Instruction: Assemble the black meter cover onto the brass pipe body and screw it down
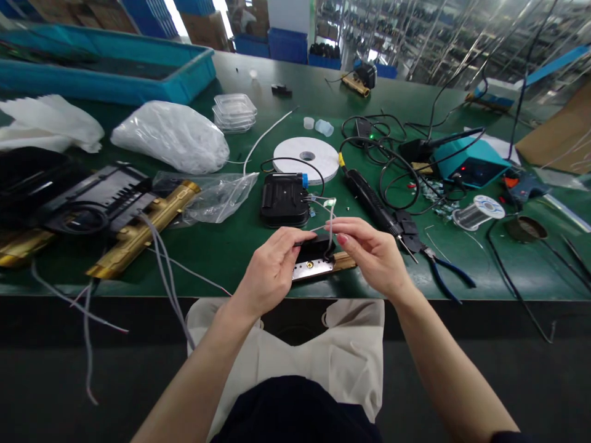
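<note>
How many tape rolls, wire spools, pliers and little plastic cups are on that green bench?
White tape roll: 1
Solder wire spool: 1
Blue-handled pliers: 1
Small plastic cups: 2
Total: 5

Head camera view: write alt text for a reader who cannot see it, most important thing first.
A left hand and a right hand pinch thin wires above a small black-and-metal assembly at the edge of a green workbench. Around lie a black module, a white tape roll, brass fittings, pliers and a soldering station.
</note>
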`<state>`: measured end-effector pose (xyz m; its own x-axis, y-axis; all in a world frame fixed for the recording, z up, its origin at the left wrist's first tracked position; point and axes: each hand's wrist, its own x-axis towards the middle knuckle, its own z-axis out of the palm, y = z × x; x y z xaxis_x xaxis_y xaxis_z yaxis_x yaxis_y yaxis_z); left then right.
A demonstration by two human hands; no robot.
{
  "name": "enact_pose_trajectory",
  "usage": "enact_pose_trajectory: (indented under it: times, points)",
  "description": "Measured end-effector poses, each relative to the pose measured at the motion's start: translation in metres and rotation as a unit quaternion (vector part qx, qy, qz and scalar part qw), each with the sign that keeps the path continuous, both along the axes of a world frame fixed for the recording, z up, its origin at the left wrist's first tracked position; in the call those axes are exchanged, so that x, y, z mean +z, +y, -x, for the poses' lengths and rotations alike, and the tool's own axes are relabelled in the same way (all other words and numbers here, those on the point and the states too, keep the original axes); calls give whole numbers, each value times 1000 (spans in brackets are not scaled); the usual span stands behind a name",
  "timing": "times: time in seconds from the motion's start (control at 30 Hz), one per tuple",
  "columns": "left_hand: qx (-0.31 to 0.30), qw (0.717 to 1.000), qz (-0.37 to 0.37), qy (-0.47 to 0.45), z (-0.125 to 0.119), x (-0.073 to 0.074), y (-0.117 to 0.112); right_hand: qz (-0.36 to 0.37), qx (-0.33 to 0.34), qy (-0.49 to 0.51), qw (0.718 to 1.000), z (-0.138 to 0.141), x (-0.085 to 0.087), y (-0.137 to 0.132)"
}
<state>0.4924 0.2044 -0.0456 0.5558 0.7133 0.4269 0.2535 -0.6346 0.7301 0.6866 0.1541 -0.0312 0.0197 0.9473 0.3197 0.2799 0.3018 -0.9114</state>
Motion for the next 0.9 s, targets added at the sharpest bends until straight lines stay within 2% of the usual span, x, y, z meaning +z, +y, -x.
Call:
enact_pose_trajectory:
  times: [0.1, 0.23, 0.57, 0.7, 0.8, 0.9]
  points:
    - [6, 1000, -23, 1, -3, 1, -1, -31, 20, -39, 999, 4, 7, 14]
    - [45, 999, -23, -8, -8, -3, -1, -56, 42, -100, 993, 7, 13, 25]
    - [137, 990, -9, -37, -19, -8, -4, -89, 32, -207, 974, 6, 13, 19]
    - [129, 991, -17, -45, -20, -9, -4, -118, -29, -262, 957, 9, 5, 6]
    - [130, 990, -18, -42, -19, -11, -4, -134, -102, -331, 928, 13, -6, -9]
    - [127, 991, -19, -40, -19, -12, -4, -140, -132, -377, 906, 19, -16, -18]
